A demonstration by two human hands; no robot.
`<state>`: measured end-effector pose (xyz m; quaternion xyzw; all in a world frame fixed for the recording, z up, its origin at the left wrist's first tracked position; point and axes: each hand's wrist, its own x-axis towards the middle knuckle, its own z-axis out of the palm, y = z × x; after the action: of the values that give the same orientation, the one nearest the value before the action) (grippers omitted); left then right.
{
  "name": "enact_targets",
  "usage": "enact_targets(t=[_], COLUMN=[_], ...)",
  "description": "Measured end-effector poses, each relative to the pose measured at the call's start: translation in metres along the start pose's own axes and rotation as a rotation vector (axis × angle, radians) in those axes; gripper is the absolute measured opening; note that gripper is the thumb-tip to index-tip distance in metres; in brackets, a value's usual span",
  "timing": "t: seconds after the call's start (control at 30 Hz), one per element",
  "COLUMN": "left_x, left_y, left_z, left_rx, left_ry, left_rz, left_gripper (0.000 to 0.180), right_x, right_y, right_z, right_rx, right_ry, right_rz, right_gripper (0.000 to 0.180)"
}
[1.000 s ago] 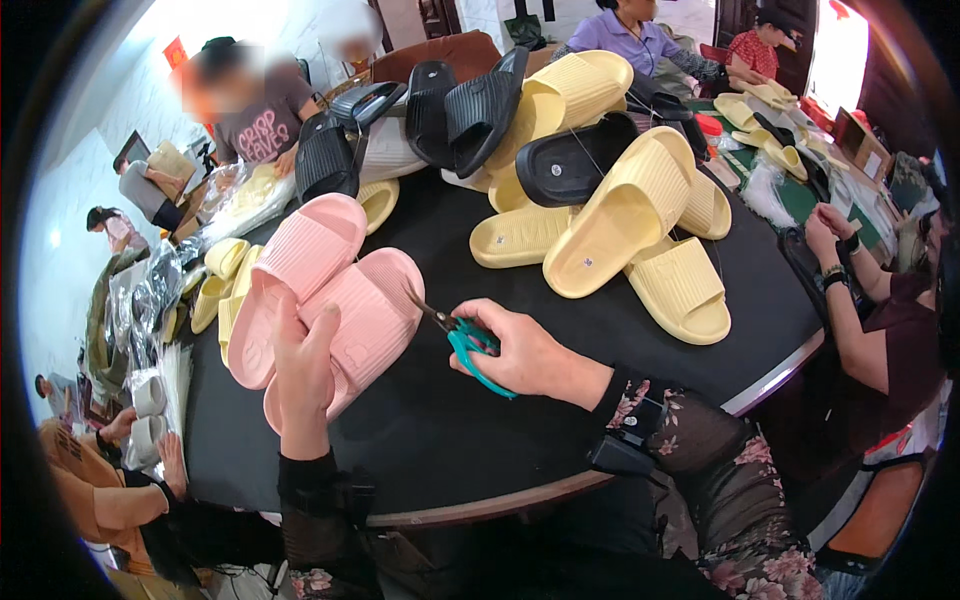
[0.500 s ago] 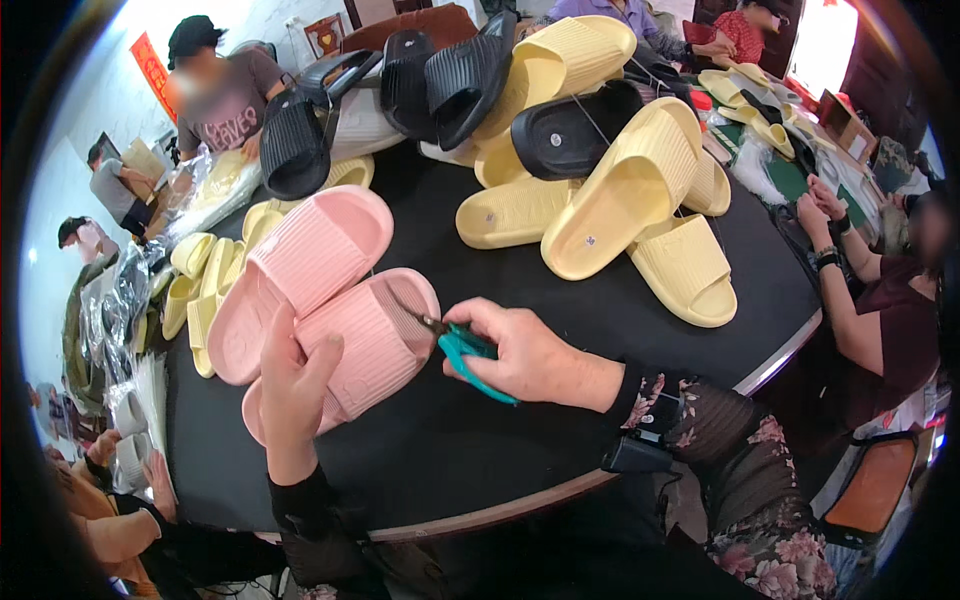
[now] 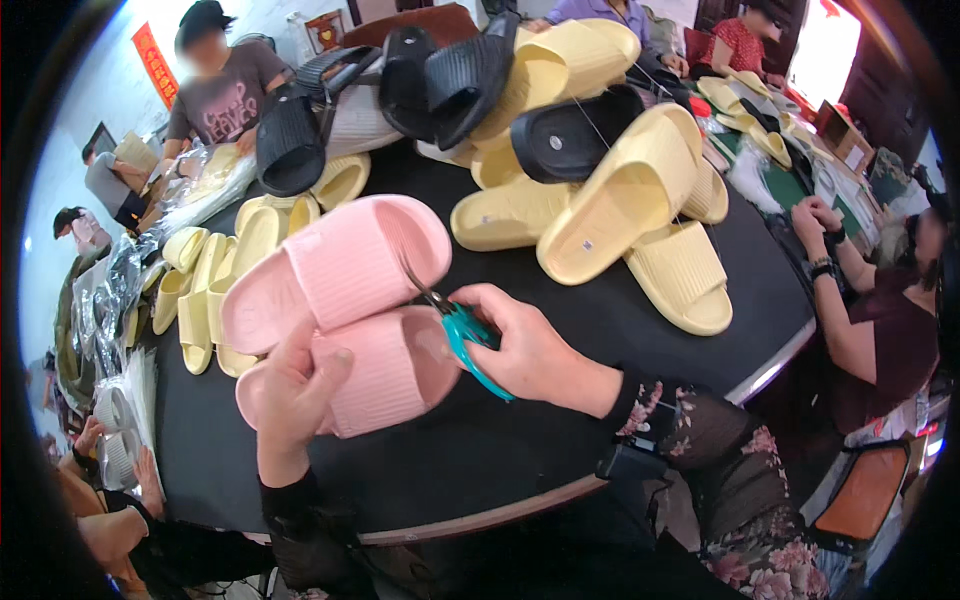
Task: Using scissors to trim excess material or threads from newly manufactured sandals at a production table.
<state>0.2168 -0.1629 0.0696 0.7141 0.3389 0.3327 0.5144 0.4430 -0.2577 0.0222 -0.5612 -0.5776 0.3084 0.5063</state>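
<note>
Two pink slippers (image 3: 355,260) sit at nine o'clock of the view, side by side above a black tabletop (image 3: 480,455), their toe ends pointing toward two o'clock; the left hand (image 3: 298,395), at eight o'clock, is clamped on them, its thumb laid over the strap of the nearer slipper; the right hand (image 3: 540,352), just off centre toward four o'clock, has its fingers closed around the teal handles of a pair of scissors (image 3: 458,328); the dark blades reach toward ten o'clock, across the farther pink slipper's toe end, though whether they touch it cannot be told.

From twelve to two o'clock rises a heap of black slippers (image 3: 470,85) and yellow slippers (image 3: 585,245), some lying across others; more yellow slippers (image 3: 255,245) stand in a cluster beyond the pink ones, between nine and ten o'clock, near clear plastic wrapping (image 3: 100,300).

Around the table, a person in a dark printed T-shirt (image 3: 235,90) is at ten o'clock; a person in a maroon top (image 3: 895,325) sits at three, hands close together; a chair with an orange-brown surface (image 3: 865,490) stands at four.
</note>
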Motion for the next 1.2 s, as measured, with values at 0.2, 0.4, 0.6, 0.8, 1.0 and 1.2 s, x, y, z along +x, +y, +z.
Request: enact_targets(t=[0.2, 0.4, 0.6, 0.8, 1.0, 1.2], left_x=[-0.004, 0.0, 0.005, 0.009, 0.012, 0.012], left_y=[-0.005, -0.013, -0.01, -0.016, -0.016, -0.008], left_z=[-0.001, -0.006, 0.002, -0.006, -0.001, 0.001], left_rx=[0.001, -0.054, -0.247, -0.192, -0.4, -0.379], left_ry=[-0.153, -0.179, -0.104, -0.074, -0.012, 0.084], left_rz=[-0.029, -0.042, -0.013, 0.012, 0.02, 0.053], left_gripper=[0.042, 0.041, 0.04, 0.051, 0.061, 0.064], right_x=[-0.006, -0.007, -0.003, 0.0, -0.002, -0.007], right_y=[0.003, -0.011, -0.004, 0.002, -0.005, -0.01], right_z=[0.001, 0.001, -0.001, 0.003, 0.002, 0.002], right_rx=[-0.012, 0.149, 0.313, 0.206, 0.183, -0.057], right_ry=[0.004, 0.001, 0.059, 0.052, 0.009, -0.14], right_rz=[-0.023, 0.101, 0.088, 0.043, 0.037, 0.027], right_gripper=[0.04, 0.035, 0.035, 0.04, 0.039, 0.042])
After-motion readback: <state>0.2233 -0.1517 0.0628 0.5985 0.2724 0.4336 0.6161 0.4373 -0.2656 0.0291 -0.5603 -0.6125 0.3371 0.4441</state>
